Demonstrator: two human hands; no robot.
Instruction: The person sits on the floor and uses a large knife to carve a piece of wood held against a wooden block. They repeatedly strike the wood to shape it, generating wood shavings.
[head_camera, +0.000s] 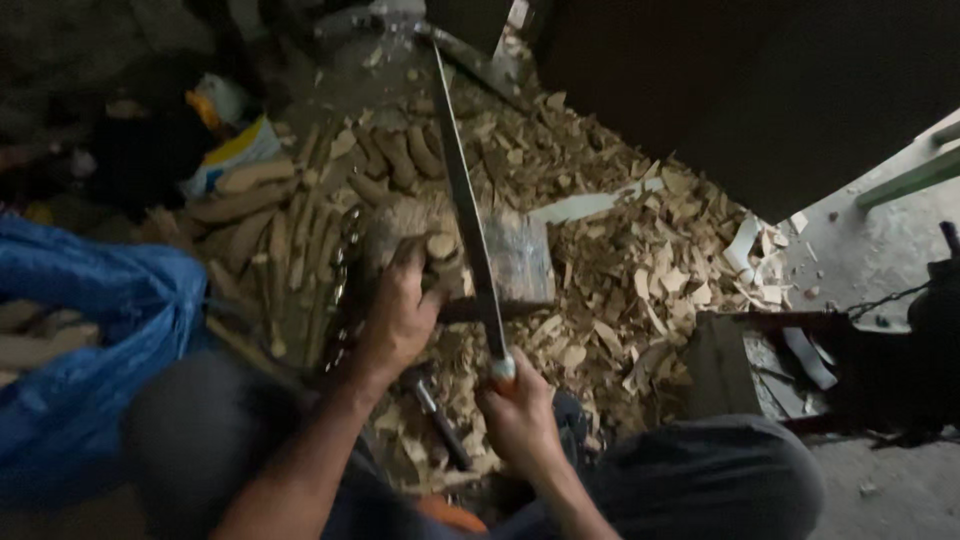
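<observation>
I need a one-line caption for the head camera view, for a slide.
Left hand steadies a wood piece on a block while right hand grips a long hinged blade amid wood chips.

Pretty dim and grainy overall, daylight only creeping in from the right, left corners murky, slight blur.

A bright blue plastic sack (90, 340) lies beside pale tan wood chips (640, 290) and a grey steel blade (468, 210).

1 blue plastic sack (95, 330), left edge, crumpled, w/ wood pieces inside. 1 white-and-yellow bag (232, 152), upper left, crumpled, beside stacked sticks. No signs or screens.
</observation>
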